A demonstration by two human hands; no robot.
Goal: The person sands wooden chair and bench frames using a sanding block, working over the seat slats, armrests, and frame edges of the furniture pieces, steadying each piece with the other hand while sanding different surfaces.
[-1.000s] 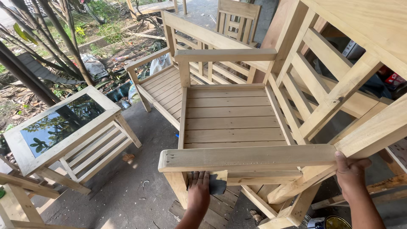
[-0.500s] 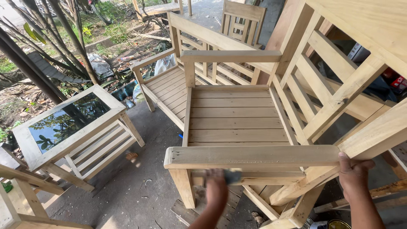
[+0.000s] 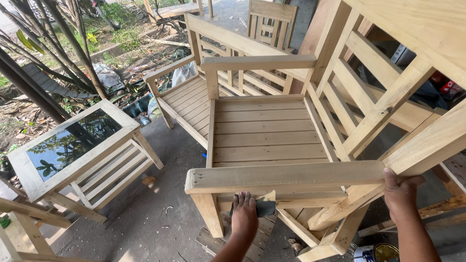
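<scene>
An unfinished pale wooden armchair (image 3: 264,131) with a slatted seat stands in front of me. My left hand (image 3: 244,213) presses a dark piece of sandpaper (image 3: 266,207) flat against the side rail just under the near armrest (image 3: 286,175). My right hand (image 3: 400,189) grips the chair frame where that armrest meets the slanted back post. The chair's slatted back rises at the right.
A glass-topped wooden side table (image 3: 73,140) stands to the left on the concrete floor. A second slatted wooden seat (image 3: 187,99) sits behind the chair. A tin can (image 3: 374,253) is at the bottom right. More wooden frames lie at the lower left (image 3: 19,213). Tree trunks rise beyond.
My left hand has slid the sandpaper to the right along the rail under the armrest. My right hand keeps its grip on the frame.
</scene>
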